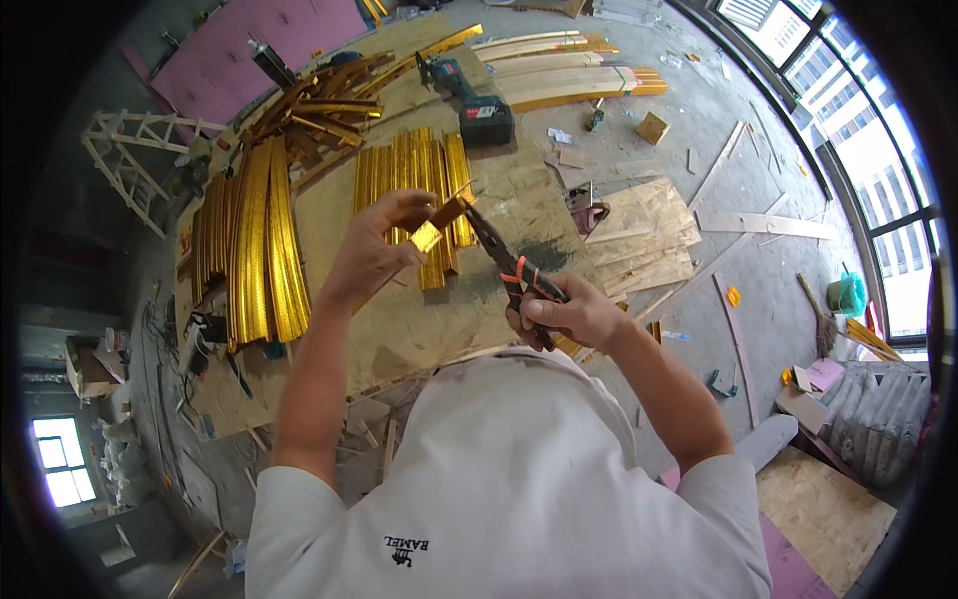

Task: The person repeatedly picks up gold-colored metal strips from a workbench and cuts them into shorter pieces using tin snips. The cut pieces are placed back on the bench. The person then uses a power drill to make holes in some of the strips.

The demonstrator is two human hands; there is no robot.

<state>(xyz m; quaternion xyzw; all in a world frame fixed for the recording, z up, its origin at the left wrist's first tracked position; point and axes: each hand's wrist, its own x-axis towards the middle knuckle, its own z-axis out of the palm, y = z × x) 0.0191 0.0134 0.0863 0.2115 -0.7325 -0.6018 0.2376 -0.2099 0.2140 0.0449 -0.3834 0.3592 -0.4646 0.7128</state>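
- From where I stand, the left hand (371, 250) is half curled, thumb and fingers pinching a short gold-faced strip (427, 237) above the wooden work board (524, 200).
- The right hand (571, 317) is wrapped around the black-and-orange handles of 1 pair of pliers (494, 245).
- The pliers point up and left, their tips at the strip's brown edge; I cannot tell whether they bite into it.
- Beneath and just beyond the strip, a row of gold lengths (391, 170) lies side by side on the board.
- Near that row's far end sits 1 cordless power tool (464, 95), dark teal and black.
- Over on the left, longer gold trims (267, 250) lie together, and behind them brown-and-gold offcuts (324, 118) are heaped crosswise.
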